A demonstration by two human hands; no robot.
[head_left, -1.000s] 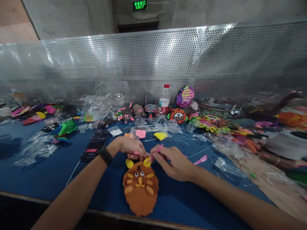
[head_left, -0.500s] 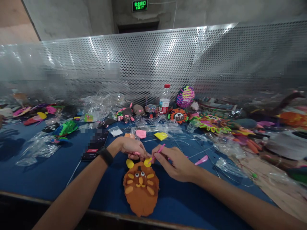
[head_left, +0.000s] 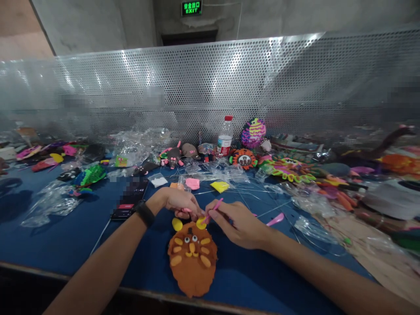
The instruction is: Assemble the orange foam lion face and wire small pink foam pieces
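An orange-brown clay lion (head_left: 193, 278) lies flat near the table's front edge. It has googly eyes, orange clay strips and two yellow ears. My right hand (head_left: 241, 225) pinches a thin pink modelling tool (head_left: 217, 204), its tip at the yellow ear (head_left: 201, 223) on the right. My left hand (head_left: 182, 202) is bent over the top of the lion, fingers curled together beside the same ear. A small pink bit (head_left: 187, 210) shows at those fingers; what they grip is mostly hidden. The other yellow ear (head_left: 177, 225) sits below my left wrist.
Beyond my hands lie pink clay (head_left: 192, 183), yellow clay (head_left: 219, 187) and a white packet (head_left: 158, 180). A phone (head_left: 131, 199) is left, another pink tool (head_left: 275, 219) right. A bottle (head_left: 225, 138), clay animals and plastic bags line the perforated metal screen (head_left: 197, 87).
The pink tool and my right fingers have shifted slightly left at the ear. The lion has moved very slightly left. My left hand stays almost still.
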